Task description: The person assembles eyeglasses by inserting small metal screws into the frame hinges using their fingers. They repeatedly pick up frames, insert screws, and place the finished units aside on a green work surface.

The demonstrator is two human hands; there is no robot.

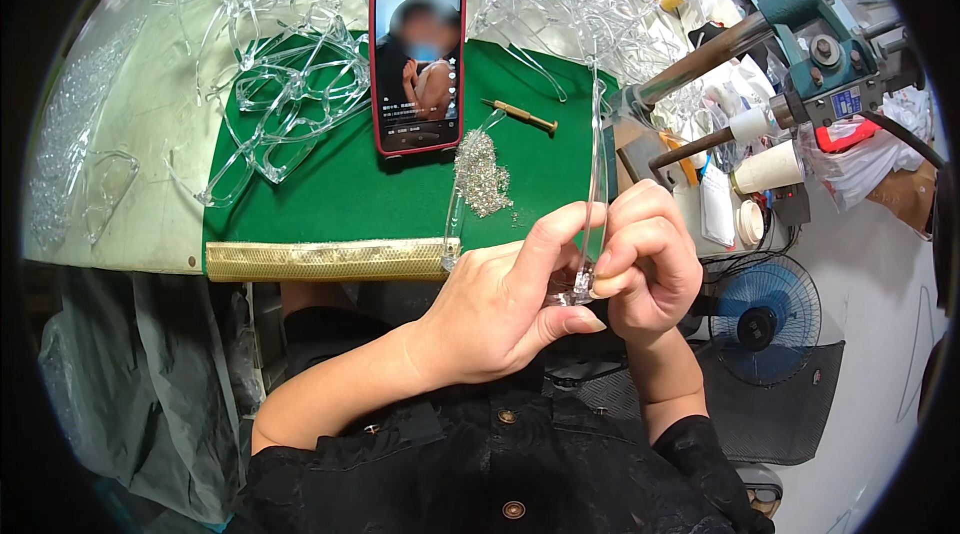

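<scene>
Both hands are raised at the front edge of the green mat [345,199], around a clear plastic eyeglass frame [598,169]. My left hand [490,309] grips its front part, thumb and fingers closed on it. Against the hinge end of one temple, my right hand [652,264] pinches with thumb and fingertips; whether a tiny part sits there too I cannot make out. That temple points up and away, while the other one stands left of my left hand. Much of the front is covered by my fingers. Beyond lie a heap of tiny metal screws [480,174] and a brass screwdriver [522,116].
A red-cased phone [375,84] stands on the mat, playing a video. More clear frames [300,99] pile up left and behind. A gold perforated strip [320,260] lines the front edge. At right are a green bench machine [790,9], a paper cup [768,166] and a blue fan [765,319].
</scene>
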